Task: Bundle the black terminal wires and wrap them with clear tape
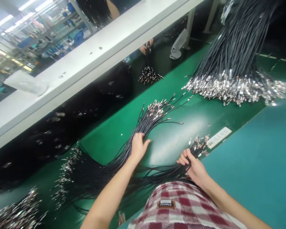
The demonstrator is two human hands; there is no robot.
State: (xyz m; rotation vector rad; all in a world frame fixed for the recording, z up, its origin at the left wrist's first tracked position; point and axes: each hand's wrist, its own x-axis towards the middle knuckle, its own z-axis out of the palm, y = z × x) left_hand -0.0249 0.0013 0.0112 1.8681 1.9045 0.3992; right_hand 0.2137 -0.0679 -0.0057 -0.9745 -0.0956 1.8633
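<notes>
My left hand is wrapped over a bundle of thin black cables, its thumb sticking out to the right. The bundle's far end fans out into small shiny metal connectors. At the lower right, my right hand is closed around a smaller bunch of black cables, whose metal ends poke out past the fingers. Both bunches run back to the left into a wide spread of cables on the green work surface. My fingertips are partly hidden among the cables.
A large cable bundle hangs at the upper right. More connector ends lie at the lower left. A white shelf beam crosses above. Beyond it, another person's hand holds cables. A paper label lies near the teal edge.
</notes>
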